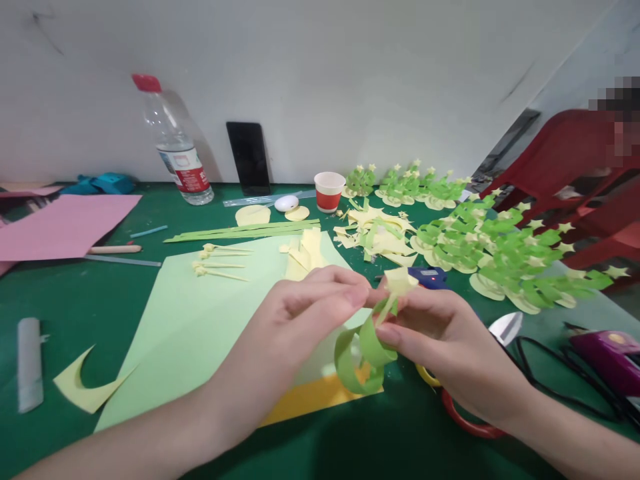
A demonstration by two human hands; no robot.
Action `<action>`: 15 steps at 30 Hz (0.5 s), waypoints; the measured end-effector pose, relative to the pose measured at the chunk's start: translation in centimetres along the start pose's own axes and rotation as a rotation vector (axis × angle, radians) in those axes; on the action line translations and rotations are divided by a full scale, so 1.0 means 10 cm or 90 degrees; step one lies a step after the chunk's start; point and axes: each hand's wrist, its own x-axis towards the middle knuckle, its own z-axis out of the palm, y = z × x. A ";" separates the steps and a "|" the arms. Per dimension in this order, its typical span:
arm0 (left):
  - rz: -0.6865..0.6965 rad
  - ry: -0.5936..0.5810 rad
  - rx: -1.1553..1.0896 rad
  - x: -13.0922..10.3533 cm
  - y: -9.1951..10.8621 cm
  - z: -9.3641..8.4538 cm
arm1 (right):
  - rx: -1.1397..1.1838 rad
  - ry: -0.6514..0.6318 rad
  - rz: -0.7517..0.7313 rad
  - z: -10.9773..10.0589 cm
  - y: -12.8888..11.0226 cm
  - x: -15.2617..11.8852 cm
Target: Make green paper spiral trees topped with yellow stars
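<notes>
My right hand pinches a curled green paper strip with a pale yellow paper piece at its top. The green coil hangs below the fingers, over the edge of the light green sheet. Beside it, my left hand has its thumb and fingers pressed together near the yellow piece; what they hold, if anything, is hidden. Thin yellow stems with knotted ends lie on the sheet. Several finished curly green paper pieces topped with stars stand at the right.
Yellow paper scraps, a paper cup, a bottle and a phone are along the back. Scissors, a blue tool and a purple tool with a black cord lie at right. Pink paper is left.
</notes>
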 end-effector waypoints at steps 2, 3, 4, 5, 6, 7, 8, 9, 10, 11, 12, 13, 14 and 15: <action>0.003 0.014 -0.025 0.04 -0.03 -0.01 | -0.016 0.006 -0.022 0.00 0.00 0.02; 0.005 0.023 -0.039 0.06 -0.05 -0.03 | -0.028 0.012 -0.032 0.00 0.00 0.03; 0.003 0.035 -0.048 0.09 -0.07 -0.05 | -0.044 0.021 -0.042 0.00 0.00 0.04; -0.001 0.049 -0.048 0.11 -0.09 -0.07 | -0.065 0.032 -0.049 -0.01 -0.01 0.04; -0.006 0.066 -0.040 0.14 -0.10 -0.10 | -0.086 0.045 -0.054 -0.02 -0.02 0.05; -0.012 0.086 -0.029 0.15 -0.12 -0.14 | -0.106 0.057 -0.059 -0.02 -0.03 0.05; -0.015 0.110 -0.018 0.16 -0.13 -0.18 | -0.123 0.066 -0.062 -0.03 -0.04 0.05; -0.019 0.136 -0.009 0.16 -0.14 -0.23 | -0.135 0.072 -0.061 -0.04 -0.04 0.05; -0.026 0.162 0.001 0.14 -0.16 -0.28 | -0.143 0.074 -0.060 -0.05 -0.05 0.05; -0.040 0.187 0.019 0.11 -0.17 -0.34 | -0.147 0.071 -0.055 -0.06 -0.05 0.06; -0.058 0.206 0.049 0.06 -0.19 -0.39 | -0.149 0.066 -0.048 -0.06 -0.05 0.07; -0.074 0.220 0.087 0.01 -0.21 -0.44 | -0.147 0.059 -0.034 -0.06 -0.04 0.08; -0.084 0.226 0.128 -0.05 -0.23 -0.50 | -0.142 0.046 -0.010 -0.05 -0.03 0.10; -0.090 0.227 0.169 -0.11 -0.25 -0.54 | -0.136 0.028 0.025 -0.03 -0.02 0.13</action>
